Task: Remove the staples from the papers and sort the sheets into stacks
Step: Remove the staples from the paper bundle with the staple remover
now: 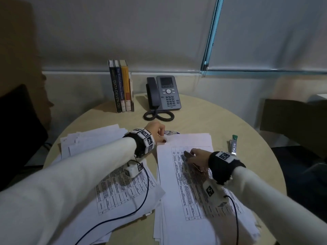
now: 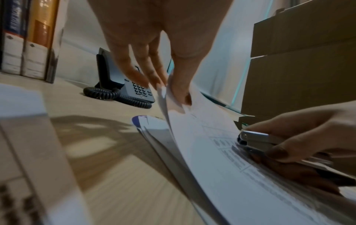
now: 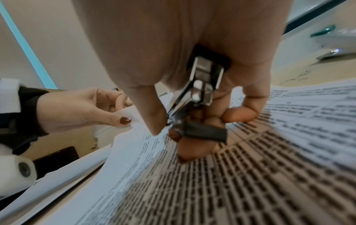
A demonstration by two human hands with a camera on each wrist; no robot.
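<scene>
The centre pile of printed sheets [image 1: 185,188] lies in front of me on the round table [image 1: 203,121]. My left hand [image 1: 161,138] pinches the far left corner of its top sheets between thumb and fingers, and the left wrist view shows that corner [image 2: 173,103] lifted off the sheets below. My right hand [image 1: 190,155] rests on the printed table of the top sheet and grips a small silver and black stapler-like tool [image 3: 196,97], nose pointing toward the pinched corner. No staple is visible in any view.
A loose pile of white sheets [image 1: 92,140] lies at the left, and more printed sheets [image 1: 123,191] lie under my left forearm. A second tool with a green end [image 1: 234,145] lies at the right. Books [image 1: 122,87] and a desk phone [image 1: 164,94] stand at the back.
</scene>
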